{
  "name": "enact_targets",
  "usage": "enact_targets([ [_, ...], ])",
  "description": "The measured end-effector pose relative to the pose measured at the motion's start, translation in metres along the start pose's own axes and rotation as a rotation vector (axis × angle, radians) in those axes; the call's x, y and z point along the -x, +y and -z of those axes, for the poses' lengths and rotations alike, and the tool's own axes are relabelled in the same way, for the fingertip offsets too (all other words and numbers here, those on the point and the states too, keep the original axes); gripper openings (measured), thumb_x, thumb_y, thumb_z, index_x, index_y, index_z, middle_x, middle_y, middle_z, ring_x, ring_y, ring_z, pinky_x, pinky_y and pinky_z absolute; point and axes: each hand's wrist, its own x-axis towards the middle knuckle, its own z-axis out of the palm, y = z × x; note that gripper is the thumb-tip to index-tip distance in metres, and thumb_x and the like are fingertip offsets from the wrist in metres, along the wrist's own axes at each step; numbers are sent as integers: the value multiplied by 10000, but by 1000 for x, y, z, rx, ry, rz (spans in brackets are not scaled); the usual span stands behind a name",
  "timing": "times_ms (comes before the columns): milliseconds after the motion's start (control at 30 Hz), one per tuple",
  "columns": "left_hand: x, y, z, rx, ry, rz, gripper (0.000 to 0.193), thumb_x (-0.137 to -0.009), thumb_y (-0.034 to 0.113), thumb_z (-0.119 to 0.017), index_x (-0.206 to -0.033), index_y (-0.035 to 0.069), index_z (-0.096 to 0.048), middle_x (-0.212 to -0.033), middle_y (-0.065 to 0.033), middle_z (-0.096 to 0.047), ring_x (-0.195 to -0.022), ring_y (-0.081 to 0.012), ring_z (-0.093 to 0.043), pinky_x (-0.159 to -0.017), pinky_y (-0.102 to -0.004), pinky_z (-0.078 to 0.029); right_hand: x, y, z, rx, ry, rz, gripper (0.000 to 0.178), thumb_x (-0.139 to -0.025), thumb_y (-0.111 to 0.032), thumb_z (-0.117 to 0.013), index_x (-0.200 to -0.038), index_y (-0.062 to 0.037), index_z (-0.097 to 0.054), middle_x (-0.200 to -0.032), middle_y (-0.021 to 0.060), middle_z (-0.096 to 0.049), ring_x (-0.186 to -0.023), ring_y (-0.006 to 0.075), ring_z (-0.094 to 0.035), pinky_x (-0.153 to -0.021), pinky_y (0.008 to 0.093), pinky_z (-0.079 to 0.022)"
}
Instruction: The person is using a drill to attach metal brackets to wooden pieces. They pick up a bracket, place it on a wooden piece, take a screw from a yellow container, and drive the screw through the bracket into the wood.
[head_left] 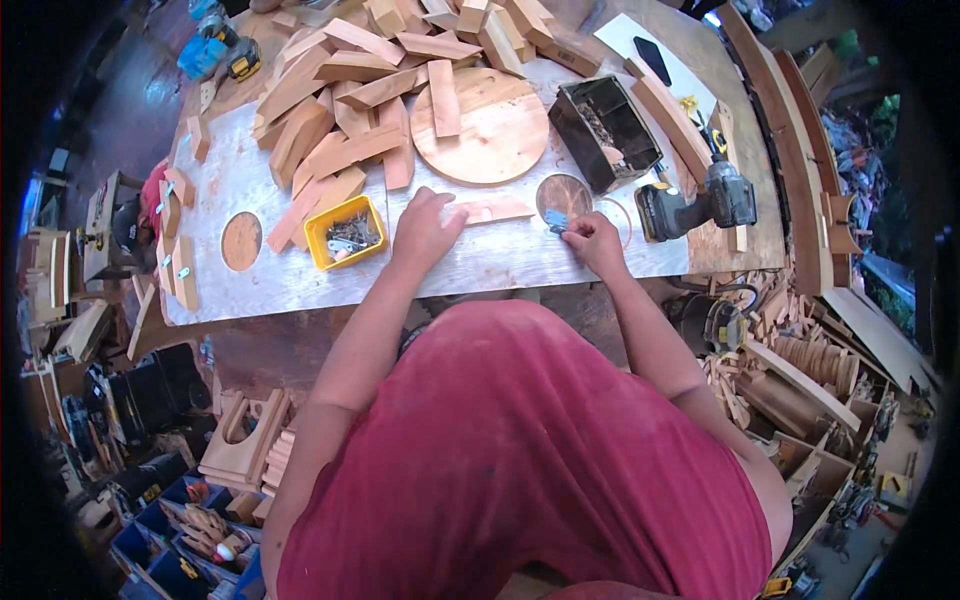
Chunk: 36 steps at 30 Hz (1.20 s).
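My left hand [425, 232] is at the left end of a short wooden block [495, 211] lying flat on the worktop, its fingers and thumb closed about that end. My right hand [597, 243] pinches a small bluish metal bracket [556, 222] between thumb and fingertips, just right of the block and over the near edge of a round hole [564, 196]. Left of my left hand stands a yellow bin [322, 240] of small metal parts. A cordless drill [700, 205] lies to the right of my right hand.
Many cut wooden blocks [340, 150] are heaped at the back, beside a round wooden board [500, 135]. A black bin [640, 165] of screws stands behind my right hand. Blocks with small brackets [184, 272] line the left edge. A phone [652, 60] lies at the back right.
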Motion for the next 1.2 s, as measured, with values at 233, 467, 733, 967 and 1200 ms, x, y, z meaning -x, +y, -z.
enact_targets([
  [233, 18, 11, -16, -148, -161, 149, 515, -703, 384, -823, -1051, 29, -685, -1034, -151, -596, -1003, -324, -604, -896, -410, -502, 5, -42, -1, -465, -215, -235, 108, -905, -90, -697, -966, -11, -655, -781, 38, -656, -635, 100, -611, -586, 233, -508],
  [467, 35, 25, -33, -116, -15, 20, 526, -699, 362, -819, -1098, 52, -673, -1016, -138, -597, -1003, -316, -593, -861, -421, -506, -14, -77, -59, -620, -364, -395, 166, -919, -130, -690, -945, 25, -639, -742, 75, -675, -593, 118, -635, -557, 246, -528],
  [733, 26, 6, -48, 30, 60, -78, 420, -731, 288, -794, -1094, 90, -720, -911, -119, -627, -878, -293, -630, -783, -396, -522, -16, -77, -71, -657, -384, -464, 212, -916, -182, -701, -915, 11, -614, -697, 74, -656, -529, 120, -607, -491, 254, -515],
  [967, 27, 7, -45, 82, 39, -57, 412, -731, 279, -796, -1092, 95, -718, -909, -113, -622, -857, -290, -629, -758, -394, -518, -11, -89, -66, -638, -406, -446, 211, -948, -195, -663, -925, -7, -571, -693, 65, -639, -546, 127, -613, -509, 254, -531],
  [1200, 28, 9, -44, 82, 48, -52, 409, -731, 307, -790, -1053, 67, -715, -943, -124, -624, -901, -309, -625, -781, -411, -518, 8, -82, -63, -651, -240, -229, 138, -944, -108, -657, -904, -4, -575, -705, 61, -648, -620, 121, -641, -563, 252, -539],
])
